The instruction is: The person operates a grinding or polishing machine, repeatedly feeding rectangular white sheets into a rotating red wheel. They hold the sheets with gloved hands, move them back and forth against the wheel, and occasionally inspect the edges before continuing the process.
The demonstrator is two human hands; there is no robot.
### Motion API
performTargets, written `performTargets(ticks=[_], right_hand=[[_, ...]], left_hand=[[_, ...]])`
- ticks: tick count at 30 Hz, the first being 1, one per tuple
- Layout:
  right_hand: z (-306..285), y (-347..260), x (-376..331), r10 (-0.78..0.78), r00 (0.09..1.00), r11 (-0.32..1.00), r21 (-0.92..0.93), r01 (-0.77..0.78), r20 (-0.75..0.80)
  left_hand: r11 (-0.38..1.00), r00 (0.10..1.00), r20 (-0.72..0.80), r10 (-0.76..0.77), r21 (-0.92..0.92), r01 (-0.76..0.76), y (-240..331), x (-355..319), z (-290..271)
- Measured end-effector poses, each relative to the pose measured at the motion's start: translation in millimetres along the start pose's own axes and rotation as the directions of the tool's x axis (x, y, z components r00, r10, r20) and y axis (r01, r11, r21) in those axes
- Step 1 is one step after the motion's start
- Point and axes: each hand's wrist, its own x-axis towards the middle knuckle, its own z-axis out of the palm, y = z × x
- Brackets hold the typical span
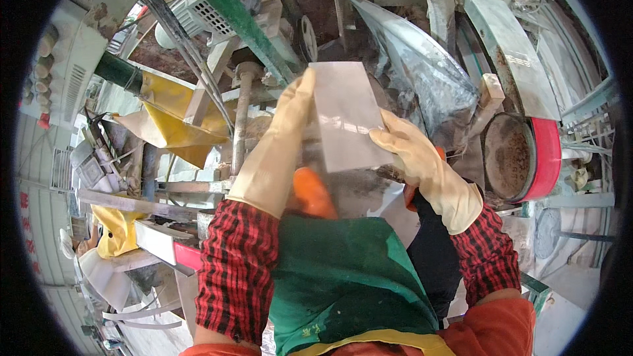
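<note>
Workshop: cluttered on every side, with a green beam (231,20) slanting across ahead and a red-banded wheel (509,157) off to the right.
Pale slab (348,115): up in the air between two cream-gloved hands, out beyond the green apron (343,264), its face catching the light!
Left hand (297,102): closed against the left edge towards the far corner, the rest of its grip hidden behind.
Right hand (412,148): pinching the opposite edge, nearer the body, a digit laid over the face.
Handling: stiff, by the look of it, no sag anywhere; probably stone or tile, so some weight and brittle corners (not one to drop, folks). That sheen hints at a slick face.
Best hold: both long edges, around the middle, fingers supporting underneath, pressure kept off the corners.
Containers: tough call; that yellow bundle (119,227) over on the left might be a sack, but what it holds, I can't tell.
</note>
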Motion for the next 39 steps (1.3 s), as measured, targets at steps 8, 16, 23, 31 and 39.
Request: performTargets(ticks=[8, 16, 23, 31, 39], right_hand=[[-51, 18, 23, -0.274, 0.780, 0.958, -0.088, 0.273, -0.563], [-170, -17, -76, -0.577, 0.168, 0.776, -0.473, 0.417, -0.799], [-250, -62, -177, -0.454, -0.095, 0.873, -0.464, 0.149, -0.886], [-338, -21, -217, -0.417, -0.275, 0.908, -0.407, -0.097, -0.866], [-319, -67, -268, -0.273, 0.294, 0.408, -0.387, -0.827, -0.916]], left_hand=[[0.814, 0.833, 0.417, -0.364, 0.576, 0.067, -8, -34, 8], [0.602, 0.883, 0.283, -0.374, 0.798, -0.001, -9, -26, 4], [0.636, 0.877, 0.285, -0.386, 0.771, 0.030, -13, -15, -12], [0.580, 0.863, 0.277, -0.423, 0.815, 0.022, -19, -17, 7], [0.637, 0.855, 0.316, -0.412, 0.770, 0.022, -24, -21, 16]])
